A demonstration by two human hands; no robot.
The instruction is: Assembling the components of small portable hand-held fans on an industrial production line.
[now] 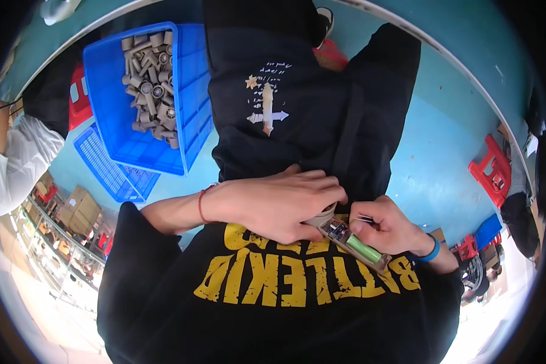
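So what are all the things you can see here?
Crate: one, blue, upper left on the floor.
Tubes: many, grey-brown, piled in the crate.
Lid: one, blue, under the crate.
Stools: several, red, at the edges.
Floor: teal.
Gadget: one, tan with a green cell, in both hands.
Wristband: one, blue, right wrist.
String: one, red, left wrist.
Left hand: holds the gadget.
Right hand: holds the gadget.
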